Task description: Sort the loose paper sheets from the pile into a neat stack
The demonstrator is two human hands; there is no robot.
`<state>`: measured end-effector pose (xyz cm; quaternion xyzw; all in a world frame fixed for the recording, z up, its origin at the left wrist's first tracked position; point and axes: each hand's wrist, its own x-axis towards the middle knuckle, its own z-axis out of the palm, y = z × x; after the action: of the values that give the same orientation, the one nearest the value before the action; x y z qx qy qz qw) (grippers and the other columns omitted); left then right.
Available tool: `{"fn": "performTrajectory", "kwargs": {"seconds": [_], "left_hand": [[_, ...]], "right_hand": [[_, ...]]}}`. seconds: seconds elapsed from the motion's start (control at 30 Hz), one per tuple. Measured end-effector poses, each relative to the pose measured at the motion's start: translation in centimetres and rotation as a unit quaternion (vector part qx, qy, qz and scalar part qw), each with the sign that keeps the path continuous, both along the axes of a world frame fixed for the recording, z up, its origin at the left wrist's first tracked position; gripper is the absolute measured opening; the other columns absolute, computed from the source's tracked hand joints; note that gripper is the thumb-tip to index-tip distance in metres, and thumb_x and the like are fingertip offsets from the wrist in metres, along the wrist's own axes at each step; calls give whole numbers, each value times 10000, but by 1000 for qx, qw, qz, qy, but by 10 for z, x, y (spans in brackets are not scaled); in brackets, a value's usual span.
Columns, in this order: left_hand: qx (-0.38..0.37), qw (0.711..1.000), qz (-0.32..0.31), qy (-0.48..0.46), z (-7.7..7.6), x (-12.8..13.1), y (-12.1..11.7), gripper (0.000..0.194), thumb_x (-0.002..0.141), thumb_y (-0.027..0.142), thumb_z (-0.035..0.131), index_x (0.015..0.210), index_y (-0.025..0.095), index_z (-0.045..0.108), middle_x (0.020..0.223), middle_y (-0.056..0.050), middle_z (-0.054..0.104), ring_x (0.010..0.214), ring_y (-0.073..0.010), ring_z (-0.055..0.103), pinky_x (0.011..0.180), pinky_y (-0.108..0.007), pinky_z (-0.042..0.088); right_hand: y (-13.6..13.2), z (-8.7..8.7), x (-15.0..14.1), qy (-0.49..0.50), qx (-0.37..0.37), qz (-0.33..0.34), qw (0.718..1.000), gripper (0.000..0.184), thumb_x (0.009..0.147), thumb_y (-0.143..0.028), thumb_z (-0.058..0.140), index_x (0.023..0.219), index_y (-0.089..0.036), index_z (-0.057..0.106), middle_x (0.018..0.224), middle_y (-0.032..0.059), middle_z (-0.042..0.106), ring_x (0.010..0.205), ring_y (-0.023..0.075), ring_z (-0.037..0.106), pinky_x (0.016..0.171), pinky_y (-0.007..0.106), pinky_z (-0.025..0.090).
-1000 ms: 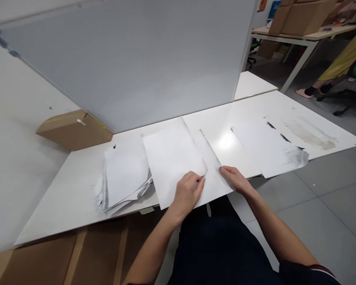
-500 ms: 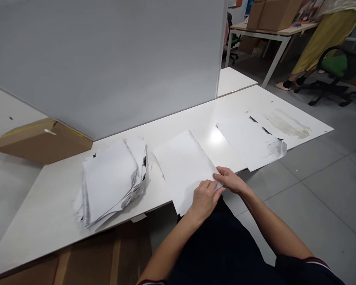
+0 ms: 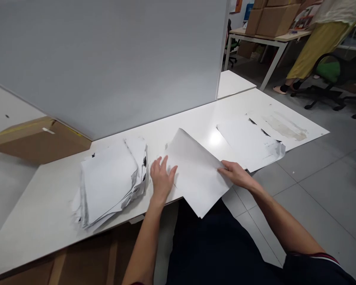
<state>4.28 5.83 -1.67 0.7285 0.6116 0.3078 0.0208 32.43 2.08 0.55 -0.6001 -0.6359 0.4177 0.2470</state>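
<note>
Work surface: we have a long white table (image 3: 44,209) running from near left to far right, glossy, with a bright patch of lamp glare toward the middle. Brownish stain (image 3: 287,126) smeared on its right end. A large grey board (image 3: 121,59) stands along the far edge; a cardboard box (image 3: 41,146) leans at the far left, beside the wall.

Paper: we note a thick, ragged pile (image 3: 109,182) on the left and a smaller lot of sheets (image 3: 247,138) on the right, black along the far edge and curled at the right corner. Between them lies a white sheet (image 3: 198,170), slanted, its near corner jutting past the table's near edge.

Hands: our right hand (image 3: 236,173) pinches the sheet's right edge between thumb and fingers. Our left hand (image 3: 162,178) is spread wide, gripping nothing, at the sheet's left side; we cannot tell if it touches.

Room: grey tiled floor (image 3: 323,174); far right, a desk (image 3: 261,36) carrying cartons (image 3: 277,19), a person (image 3: 317,51) in yellow trousers standing near it, and a chair (image 3: 329,72) with a green seat.

Markings: white strip (image 3: 47,130) and yellow line on the leaning box; any lettering too small for us. Grey marks near the right-hand sheets' curled corner, too blurred to read.
</note>
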Motion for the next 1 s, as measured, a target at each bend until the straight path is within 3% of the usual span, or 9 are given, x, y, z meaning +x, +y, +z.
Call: {"fn": "performTrajectory", "kwargs": {"seconds": [0.1,0.2,0.27,0.33,0.43,0.57,0.73,0.87,1.0], "left_hand": [[22,994,-14,-105,43,-13,26,747,717,471,643,1356,216,353,1353,-148,419,1279,-300,329,1039,-488,263],[-43,959,-73,-270,77,-22,42,802,667,440,701,1363,276,335,1269,-105,518,1211,-255,434,983,-434,356],[-81,914,-112,-381,89,-23,46,656,666,427,702,1258,241,490,1100,-88,625,1050,-224,560,890,-380,436],[-87,876,-122,-458,93,-23,46,445,662,415,703,1034,176,647,920,-69,680,849,-192,624,772,-332,487],[-39,855,-97,-507,95,-25,37,285,639,374,723,807,146,697,791,-38,695,709,-163,628,692,-300,503],[15,869,-95,-485,92,-28,21,249,659,331,713,838,159,702,825,-39,708,784,-176,641,761,-307,500],[-64,871,-139,-468,78,-29,11,293,709,306,680,973,181,670,951,-72,701,950,-201,625,856,-344,479],[-43,887,-142,-437,73,-31,12,168,748,316,640,836,187,704,901,-60,708,909,-185,634,858,-324,471],[-14,891,-95,-445,68,-33,13,178,739,343,638,780,180,695,824,-47,709,833,-180,643,813,-318,485]], "right_hand": [[10,30,14,-45,48,62,996,312,864,-403,417,632,-206,346,587,-36,371,522,103,330,488,241,260],[22,65,22,-105,91,121,983,268,870,-393,425,678,-209,455,587,-26,434,529,110,382,497,244,286],[31,87,23,-141,118,145,972,242,870,-391,431,735,-218,534,596,-18,488,532,115,421,497,247,299],[38,106,22,-172,146,145,963,234,868,-388,440,776,-230,586,584,-18,511,523,116,436,490,248,302],[46,126,19,-197,198,113,953,217,858,-387,470,815,-241,625,585,-20,545,528,117,461,495,247,320],[48,126,16,-167,243,74,953,211,834,-398,515,810,-240,652,701,-7,634,624,138,543,552,254,377],[49,109,9,-144,199,100,964,201,829,-370,520,838,-245,678,812,5,680,723,166,597,612,273,427],[51,108,12,-127,195,88,969,217,827,-388,521,849,-240,678,848,21,685,759,176,606,648,290,448],[47,100,21,-82,191,59,976,250,790,-429,566,871,-211,658,879,45,681,760,182,613,694,324,473]]}}
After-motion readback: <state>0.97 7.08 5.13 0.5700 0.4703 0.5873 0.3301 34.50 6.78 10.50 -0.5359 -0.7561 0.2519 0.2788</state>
